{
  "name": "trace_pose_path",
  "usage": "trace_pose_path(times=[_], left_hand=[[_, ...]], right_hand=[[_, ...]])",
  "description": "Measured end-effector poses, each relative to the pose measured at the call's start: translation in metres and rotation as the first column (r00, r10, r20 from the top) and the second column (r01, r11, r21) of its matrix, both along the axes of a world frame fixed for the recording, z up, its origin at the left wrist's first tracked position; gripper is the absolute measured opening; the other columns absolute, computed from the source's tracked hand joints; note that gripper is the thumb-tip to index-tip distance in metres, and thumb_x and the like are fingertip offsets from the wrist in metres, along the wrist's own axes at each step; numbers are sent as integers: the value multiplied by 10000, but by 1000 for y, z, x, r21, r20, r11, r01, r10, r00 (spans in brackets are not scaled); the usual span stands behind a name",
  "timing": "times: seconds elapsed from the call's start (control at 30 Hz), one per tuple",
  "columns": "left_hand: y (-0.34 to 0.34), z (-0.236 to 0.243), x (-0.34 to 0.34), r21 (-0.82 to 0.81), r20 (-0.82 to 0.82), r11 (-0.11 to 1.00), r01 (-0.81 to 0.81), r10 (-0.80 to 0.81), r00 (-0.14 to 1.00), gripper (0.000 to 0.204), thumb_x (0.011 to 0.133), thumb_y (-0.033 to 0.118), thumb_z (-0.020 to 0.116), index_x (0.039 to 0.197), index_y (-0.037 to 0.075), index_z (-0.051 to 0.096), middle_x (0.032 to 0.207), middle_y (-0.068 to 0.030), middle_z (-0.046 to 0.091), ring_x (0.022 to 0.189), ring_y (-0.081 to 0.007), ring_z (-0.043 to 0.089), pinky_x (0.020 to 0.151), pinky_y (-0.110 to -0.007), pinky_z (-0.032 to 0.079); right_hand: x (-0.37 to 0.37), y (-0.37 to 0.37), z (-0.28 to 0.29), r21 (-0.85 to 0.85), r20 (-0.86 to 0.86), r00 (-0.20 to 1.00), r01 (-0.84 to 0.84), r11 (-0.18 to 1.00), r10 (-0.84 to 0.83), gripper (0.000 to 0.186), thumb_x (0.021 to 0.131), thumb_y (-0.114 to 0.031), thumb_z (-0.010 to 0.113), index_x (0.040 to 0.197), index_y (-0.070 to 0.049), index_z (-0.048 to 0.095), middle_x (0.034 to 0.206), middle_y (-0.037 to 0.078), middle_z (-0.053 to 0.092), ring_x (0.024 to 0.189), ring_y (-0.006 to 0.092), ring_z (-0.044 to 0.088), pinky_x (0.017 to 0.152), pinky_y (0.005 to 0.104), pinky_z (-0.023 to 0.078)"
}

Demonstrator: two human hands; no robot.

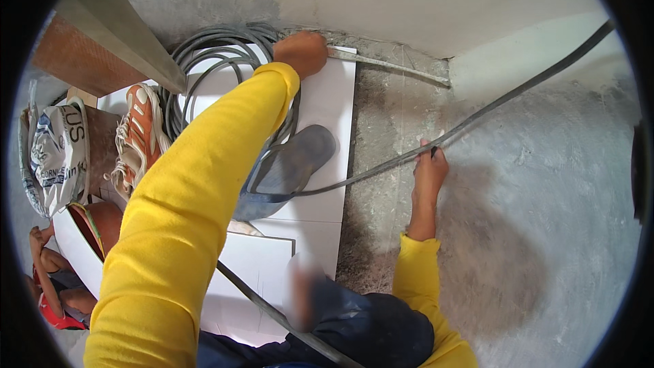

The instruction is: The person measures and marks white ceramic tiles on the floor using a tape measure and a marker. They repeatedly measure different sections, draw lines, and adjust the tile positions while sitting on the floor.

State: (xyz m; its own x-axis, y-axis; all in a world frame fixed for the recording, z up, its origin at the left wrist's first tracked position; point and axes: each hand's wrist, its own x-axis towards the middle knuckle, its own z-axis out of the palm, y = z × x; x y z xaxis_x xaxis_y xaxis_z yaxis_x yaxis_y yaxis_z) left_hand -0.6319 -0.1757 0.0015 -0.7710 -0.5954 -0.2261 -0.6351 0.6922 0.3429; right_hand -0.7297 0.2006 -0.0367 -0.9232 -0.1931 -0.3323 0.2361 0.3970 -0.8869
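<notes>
My left hand (pixel 300 52), at the end of a yellow sleeve, is closed at the back edge of a grey cable coil (pixel 225 34); what its fingers hold is hidden. A thin pale strip (pixel 388 68) lies to its right. My right hand (pixel 429 170) grips a dark cable (pixel 504 93) that runs up to the upper right and back toward the coil. A grey-blue flip-flop (pixel 306 146) lies beside the coil on white boards (pixel 320 232), partly under that cable.
An orange sneaker (pixel 142 123), a white printed bag (pixel 54 157), a reddish-brown container (pixel 101 221) and wooden posts (pixel 75 61) stand at left. Another person (pixel 65 296) is at the lower left. Plastered walls (pixel 545 197) bound the right and back. My leg (pixel 375 327) is at the bottom.
</notes>
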Motion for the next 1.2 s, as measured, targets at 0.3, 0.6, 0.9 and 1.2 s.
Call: trace_pose_path(times=[0.3,0.6,0.9,1.2], left_hand=[[-4,82,66,247,50,969,23,-36,998,431,1049,382,580,880,26,754,790,-116,755,833,-329,751,799,-465,549],[9,118,195,298,-100,954,-14,45,994,425,1034,376,613,882,0,742,821,-186,721,771,-357,698,764,-457,519],[76,226,309,876,-312,471,-99,713,628,369,1108,424,561,1044,76,665,926,-34,651,794,-139,647,694,-319,593],[146,194,450,956,-282,259,138,680,677,415,1120,385,551,987,7,660,966,-124,687,820,-229,701,745,-361,604]], right_hand=[[69,34,33,-201,-4,980,195,960,-200,255,1094,-290,625,1126,-47,696,716,-51,492,552,33,400,474,217,298],[132,41,50,1,-223,973,-61,998,59,247,1112,-235,586,1163,-16,688,757,-41,509,654,46,450,579,235,375],[240,27,78,-165,91,864,-477,863,495,345,1117,-167,526,1392,14,626,918,10,636,788,64,565,711,237,483],[319,15,108,-377,340,504,-700,606,794,305,1114,-256,593,1276,2,581,1083,93,749,847,133,697,714,254,515]])
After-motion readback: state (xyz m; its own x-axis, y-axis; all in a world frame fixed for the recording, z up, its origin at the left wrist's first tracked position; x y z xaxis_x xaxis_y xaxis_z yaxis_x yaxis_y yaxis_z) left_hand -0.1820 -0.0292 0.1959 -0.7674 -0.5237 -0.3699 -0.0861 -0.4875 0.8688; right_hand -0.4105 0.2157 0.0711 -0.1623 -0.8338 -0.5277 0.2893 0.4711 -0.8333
